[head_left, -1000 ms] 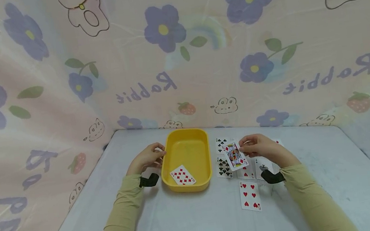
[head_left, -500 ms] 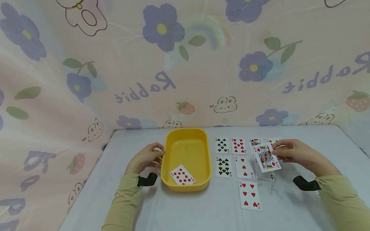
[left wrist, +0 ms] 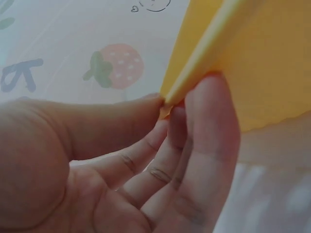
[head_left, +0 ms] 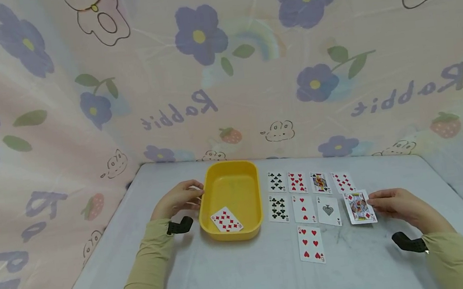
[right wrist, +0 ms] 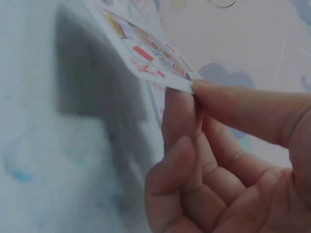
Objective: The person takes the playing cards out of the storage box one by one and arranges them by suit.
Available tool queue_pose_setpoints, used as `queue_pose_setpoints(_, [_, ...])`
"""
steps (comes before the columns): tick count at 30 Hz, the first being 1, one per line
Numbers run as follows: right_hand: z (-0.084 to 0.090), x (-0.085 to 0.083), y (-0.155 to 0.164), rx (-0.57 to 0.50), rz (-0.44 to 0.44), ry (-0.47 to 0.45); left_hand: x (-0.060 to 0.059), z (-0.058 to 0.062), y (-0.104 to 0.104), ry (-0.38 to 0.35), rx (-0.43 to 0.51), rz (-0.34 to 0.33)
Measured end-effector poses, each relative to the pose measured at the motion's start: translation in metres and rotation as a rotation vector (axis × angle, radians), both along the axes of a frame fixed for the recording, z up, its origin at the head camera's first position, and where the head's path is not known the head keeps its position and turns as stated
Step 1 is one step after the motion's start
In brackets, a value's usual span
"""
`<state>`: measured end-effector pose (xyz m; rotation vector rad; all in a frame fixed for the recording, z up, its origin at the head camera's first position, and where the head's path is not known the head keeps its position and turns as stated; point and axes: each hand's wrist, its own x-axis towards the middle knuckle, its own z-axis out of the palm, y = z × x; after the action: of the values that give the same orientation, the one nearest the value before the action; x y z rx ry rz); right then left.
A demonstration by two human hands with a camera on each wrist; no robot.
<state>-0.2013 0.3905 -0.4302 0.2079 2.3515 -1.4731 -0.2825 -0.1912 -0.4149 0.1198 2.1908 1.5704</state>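
Observation:
My right hand pinches the right edge of a king of diamonds card between thumb and fingers, low over the table at the right end of the card rows. In the right wrist view the same card sticks out from the fingertips. My left hand grips the left rim of a yellow tray; the left wrist view shows thumb and fingers on that rim. A ten of diamonds lies in the tray.
Several face-up cards lie in rows right of the tray: clubs, hearts, a face card, an ace of spades, a six of hearts. Patterned fabric walls enclose the white table.
My right hand has carried the king of diamonds from above the left card columns rightward and down to the right end of the rows. The left hand stays on the tray rim.

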Motion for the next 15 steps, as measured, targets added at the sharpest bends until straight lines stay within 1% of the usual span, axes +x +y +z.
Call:
queue_pose_setpoints(3, [-0.005, -0.001, 0.005, 0.018, -0.032, -0.014, 0.001, 0.002, -0.002, -0.008, 0.021, -0.01])
queue_pose_setpoints(9, [-0.01, -0.002, 0.008, 0.06, -0.094, -0.051, 0.002, 0.004, -0.004, -0.037, 0.058, -0.001])
queue_pose_setpoints(12, [-0.011, -0.003, 0.006, 0.078, -0.091, -0.043, 0.002, 0.004, -0.004, -0.039, 0.06, 0.003])
queue_pose_setpoints(15, [-0.012, -0.003, 0.002, 0.125, -0.084, -0.023, 0.002, 0.003, -0.004, -0.051, 0.066, 0.011])
